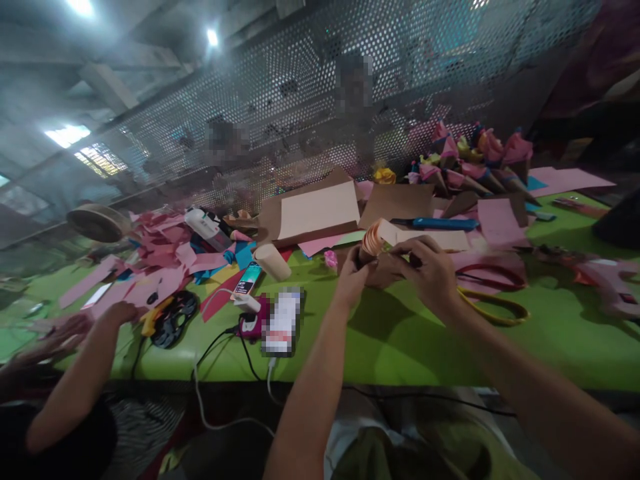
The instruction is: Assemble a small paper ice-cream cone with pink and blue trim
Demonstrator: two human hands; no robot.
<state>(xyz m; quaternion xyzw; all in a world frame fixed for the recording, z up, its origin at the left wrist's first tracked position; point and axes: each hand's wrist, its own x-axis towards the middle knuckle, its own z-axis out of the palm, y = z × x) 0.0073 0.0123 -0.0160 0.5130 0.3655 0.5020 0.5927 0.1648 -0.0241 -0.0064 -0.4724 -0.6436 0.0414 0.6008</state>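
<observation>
Above the front half of the table my left hand (353, 279) is closed around the base of a coiled, ruffled roll of peach-coloured paper (371, 241). A pale strip stretches from the roll toward the right. My right hand (425, 267) is just beside it, thumb and fingers pinched together near the strip; what lies between the fingertips is too small to make out. Brown paper (383, 275) shows behind and below both hands. A small pink paper flower (331, 259) lies left of my left hand. Right of my right hand are red-handled (500, 275) and yellow-handled (495, 313) loops, possibly scissors.
A blue cutter knife (443, 224) rests on paper behind my hands. Paper flower cones (470, 163) are heaped at back right. A pink glue gun (600, 280) lies far right. Phone (283, 323), cables and magenta power socket (254, 325) sit left. A co-worker's arm (93, 367) reaches in.
</observation>
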